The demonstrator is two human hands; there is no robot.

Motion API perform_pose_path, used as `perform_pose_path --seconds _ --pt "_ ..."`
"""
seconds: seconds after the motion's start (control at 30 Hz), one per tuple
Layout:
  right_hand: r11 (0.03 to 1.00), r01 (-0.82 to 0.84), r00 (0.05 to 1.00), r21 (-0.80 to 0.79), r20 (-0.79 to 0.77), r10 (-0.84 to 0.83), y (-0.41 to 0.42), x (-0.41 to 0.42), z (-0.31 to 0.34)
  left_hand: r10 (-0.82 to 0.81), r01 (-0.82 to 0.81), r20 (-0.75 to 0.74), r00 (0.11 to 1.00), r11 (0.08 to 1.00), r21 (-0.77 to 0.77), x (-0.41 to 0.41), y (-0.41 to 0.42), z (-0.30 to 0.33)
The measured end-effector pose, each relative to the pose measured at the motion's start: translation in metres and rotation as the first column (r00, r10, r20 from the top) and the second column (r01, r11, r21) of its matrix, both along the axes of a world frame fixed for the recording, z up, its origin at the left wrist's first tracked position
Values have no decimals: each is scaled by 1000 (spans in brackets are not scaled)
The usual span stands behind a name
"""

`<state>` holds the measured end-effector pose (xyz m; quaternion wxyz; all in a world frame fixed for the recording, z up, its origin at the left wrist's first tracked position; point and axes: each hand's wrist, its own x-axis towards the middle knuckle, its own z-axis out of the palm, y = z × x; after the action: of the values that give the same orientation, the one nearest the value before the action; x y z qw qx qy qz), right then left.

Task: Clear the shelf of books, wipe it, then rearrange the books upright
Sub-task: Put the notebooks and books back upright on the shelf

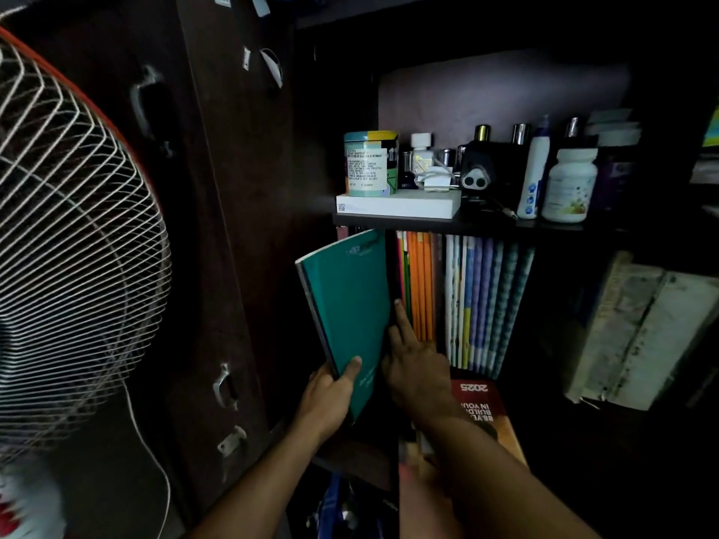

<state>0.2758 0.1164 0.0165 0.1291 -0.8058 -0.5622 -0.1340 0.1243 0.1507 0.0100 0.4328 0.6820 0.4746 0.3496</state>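
My left hand (328,398) grips the lower edge of a teal notebook (348,305), thumb on its cover, holding it tilted at the left end of the lower shelf opening. My right hand (414,367) reaches in beside it, with its index finger stretched up against the row of upright books (463,297), whose spines run from pink and orange to blue and checked. A reddish book marked 2025 (482,406) lies flat under my right wrist. The shelf board (486,226) above the row is dark.
The upper shelf carries a white box (397,206) with a tin (369,163) on it, plus several bottles and a white jar (570,184). A standing fan (74,247) fills the left side. Worn thick books (638,332) lean at the right.
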Motion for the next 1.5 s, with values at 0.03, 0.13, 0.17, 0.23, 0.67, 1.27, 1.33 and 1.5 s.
perform_pose_path --seconds 0.03,0.13,0.17,0.23,0.67,1.27,1.33,1.5 --pt "999 -10 1000 39 -29 11 -2 1 -1 -1 2 -36 999 1000 27 4 3 0" --pt "994 -48 997 96 -51 53 -4 3 -5 29 14 -253 967 986 164 19 8 4" --pt "993 -57 996 104 -61 64 -4 4 -6 62 12 -301 951 971 238 24 8 6" --pt "992 -81 994 100 -66 88 -2 6 -7 103 21 -304 947 925 380 33 12 8" --pt "938 -218 921 271 -262 289 -2 11 1 170 -48 -188 967 850 524 55 36 7" --pt "916 -281 823 288 -418 384 -4 15 0 247 -97 -108 963 691 717 78 39 9" --pt "908 -216 833 358 -418 363 -6 16 1 280 -109 -170 945 757 644 81 39 13" --pt "786 1 874 618 -382 299 -10 21 14 209 -44 -211 955 801 597 79 45 12"
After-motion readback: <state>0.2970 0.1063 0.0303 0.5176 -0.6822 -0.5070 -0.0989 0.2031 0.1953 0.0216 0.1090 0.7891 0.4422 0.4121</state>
